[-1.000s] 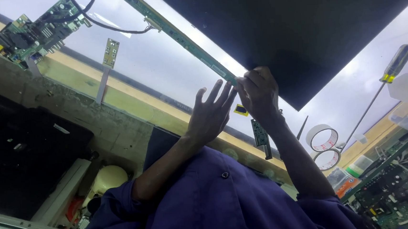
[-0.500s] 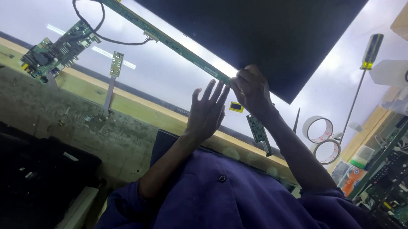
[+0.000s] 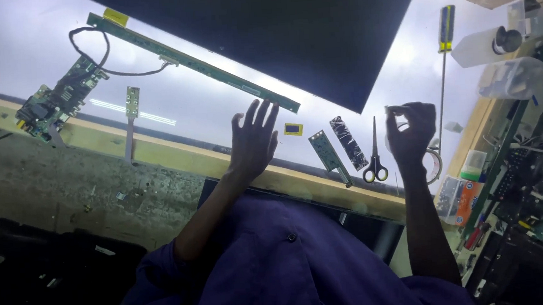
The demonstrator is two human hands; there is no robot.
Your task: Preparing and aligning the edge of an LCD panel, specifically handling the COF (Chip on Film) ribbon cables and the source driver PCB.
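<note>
My left hand (image 3: 255, 144) is open, fingers spread, flat on the glowing white table (image 3: 218, 111). Its fingertips are just below the end of a long green strip board (image 3: 195, 62) that runs along the edge of a large dark panel (image 3: 276, 37). My right hand (image 3: 410, 133) is raised further right with fingertips pinched on a small pale scrap (image 3: 388, 110), above a roll of clear tape (image 3: 436, 163). Between the hands lie a small yellow-edged chip (image 3: 293, 129), a small green board (image 3: 325, 152), a black wrapped strip (image 3: 348, 142) and scissors (image 3: 374, 164).
A green main circuit board (image 3: 58, 104) with a black cable lies at far left, with a narrow board on a ribbon (image 3: 131, 105) beside it. A screwdriver (image 3: 444, 32), a white bottle (image 3: 487, 45) and shelves of boards and parts stand at the right. The wooden table edge (image 3: 176, 156) runs in front.
My right hand has left the dark panel's corner and moved right, to the tape roll. My left hand has dropped flat onto the table. The view has shifted, so more of the table shows.
</note>
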